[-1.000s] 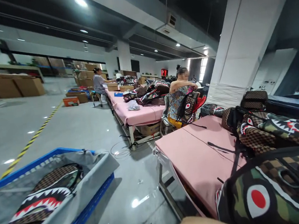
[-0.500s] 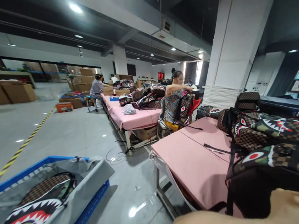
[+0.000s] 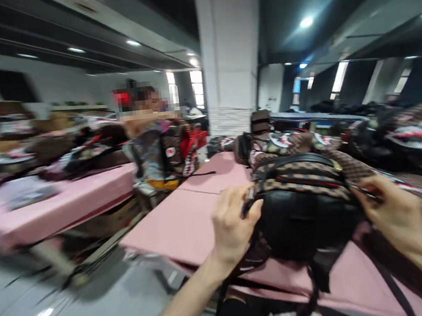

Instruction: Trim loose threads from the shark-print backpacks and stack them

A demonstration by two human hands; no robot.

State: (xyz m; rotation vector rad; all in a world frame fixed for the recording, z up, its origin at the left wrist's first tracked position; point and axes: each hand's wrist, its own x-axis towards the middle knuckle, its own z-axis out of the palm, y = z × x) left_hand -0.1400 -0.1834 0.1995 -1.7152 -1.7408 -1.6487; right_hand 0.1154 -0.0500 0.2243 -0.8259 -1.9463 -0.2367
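Note:
A black and brown-checkered backpack (image 3: 308, 218) with a red-lined zipper lies in front of me on the pink-covered table (image 3: 180, 226). My left hand (image 3: 236, 220) is closed on its left upper edge, thumb on the near side. At the opposite edge, my right hand (image 3: 395, 204) has its fingers pinched on the backpack's side; exactly which part they grip is hidden. Black straps (image 3: 315, 293) hang from the backpack toward my lap. Motion smears the picture somewhat.
More checkered backpacks with shark-mouth prints (image 3: 284, 141) are piled behind and to the right. Across the table a co-worker (image 3: 150, 149) sits with another backpack. A second pink table (image 3: 75, 197) stands at left, and a white pillar (image 3: 230, 50) rises beyond.
My view has swung right, and the blue crate has left it. Both hands now show on the backpack; before, only one arm was visible at the bottom edge.

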